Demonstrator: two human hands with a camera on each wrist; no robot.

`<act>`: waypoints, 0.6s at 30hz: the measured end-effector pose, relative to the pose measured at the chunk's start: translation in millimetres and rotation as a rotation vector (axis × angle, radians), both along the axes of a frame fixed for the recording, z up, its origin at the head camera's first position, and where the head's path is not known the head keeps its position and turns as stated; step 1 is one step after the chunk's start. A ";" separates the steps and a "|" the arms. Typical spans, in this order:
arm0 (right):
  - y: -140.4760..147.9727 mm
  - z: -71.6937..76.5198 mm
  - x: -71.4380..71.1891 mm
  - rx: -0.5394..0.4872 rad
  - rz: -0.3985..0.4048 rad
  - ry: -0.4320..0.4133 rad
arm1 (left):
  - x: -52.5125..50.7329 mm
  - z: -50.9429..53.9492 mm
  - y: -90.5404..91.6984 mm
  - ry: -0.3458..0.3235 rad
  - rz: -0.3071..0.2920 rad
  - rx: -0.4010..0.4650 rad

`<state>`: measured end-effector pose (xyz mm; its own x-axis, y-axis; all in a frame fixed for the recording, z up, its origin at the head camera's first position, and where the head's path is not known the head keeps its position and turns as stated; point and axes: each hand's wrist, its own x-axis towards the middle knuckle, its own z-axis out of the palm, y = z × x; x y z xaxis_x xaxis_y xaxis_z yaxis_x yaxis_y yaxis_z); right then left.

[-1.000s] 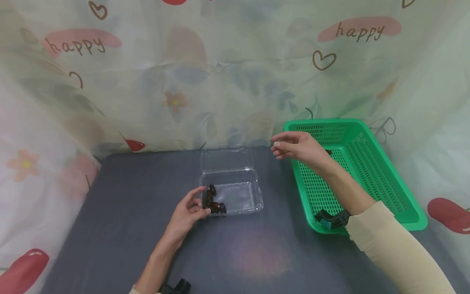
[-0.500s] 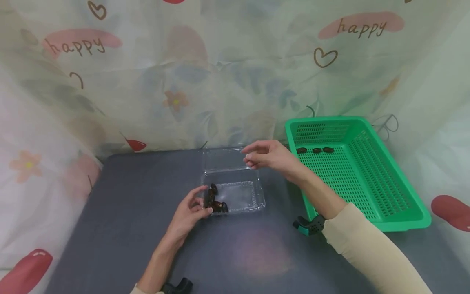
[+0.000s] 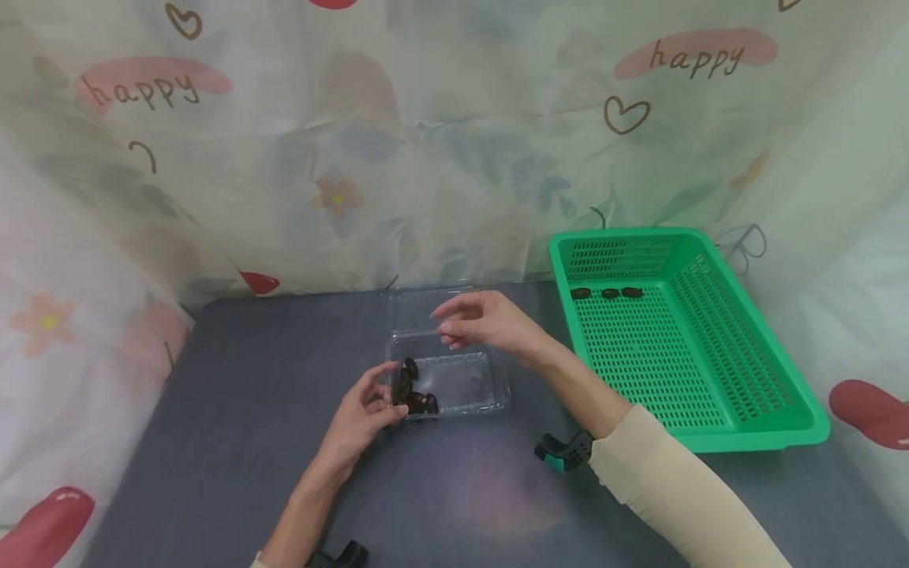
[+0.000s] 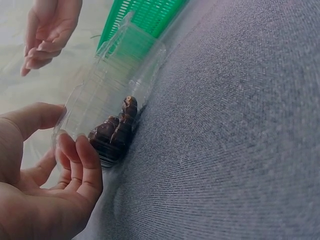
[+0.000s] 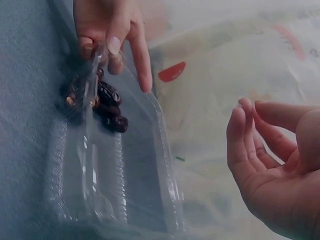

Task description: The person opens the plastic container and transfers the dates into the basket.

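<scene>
A clear plastic clamshell box lies on the table with its lid folded back. Several glossy dark brown dates are bunched at the box's left end. My left hand grips that end, thumb at the front corner and fingers against the side wall. Above the box's back part hovers my right hand, its fingers loosely curved and nothing between them. In the right wrist view the right hand is also bare, thumb near the fingertips.
To the right stands a green plastic basket with 3 dates in a row along its far side. A printed curtain hangs behind the grey table. Black wrist straps sit on both arms.
My right hand has moved left and down, from over the basket's edge to above the box, uncovering the row of dates. The left hand stays on the box.
</scene>
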<state>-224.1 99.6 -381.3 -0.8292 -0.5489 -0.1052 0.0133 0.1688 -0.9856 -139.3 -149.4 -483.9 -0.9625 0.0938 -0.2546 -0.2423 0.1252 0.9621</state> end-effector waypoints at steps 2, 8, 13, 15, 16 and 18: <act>-3.8 -2.6 2.7 0.012 0.005 0.001 | 0.1 0.3 0.9 -0.005 0.001 -0.001; -15.1 -20.5 11.2 0.075 0.018 -0.007 | 1.6 1.9 0.8 -0.013 0.002 -0.003; -21.1 -35.1 16.3 0.088 0.015 -0.025 | 2.0 2.1 0.3 -0.010 0.001 0.005; -23.1 -41.1 17.8 0.076 0.013 -0.039 | 1.8 2.1 0.1 -0.008 0.002 0.008; -23.9 -44.7 18.4 0.070 0.012 -0.045 | 1.8 2.0 0.0 -0.007 -0.002 0.009; -25.4 -51.7 19.3 0.065 0.013 -0.050 | 1.9 2.0 -0.1 -0.004 -0.013 0.009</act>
<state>-204.8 74.2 -433.0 -0.8151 -0.5499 -0.1822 0.0600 0.2328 -0.9707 -137.3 -149.6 -482.0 -0.9602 0.1083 -0.2573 -0.2444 0.1193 0.9623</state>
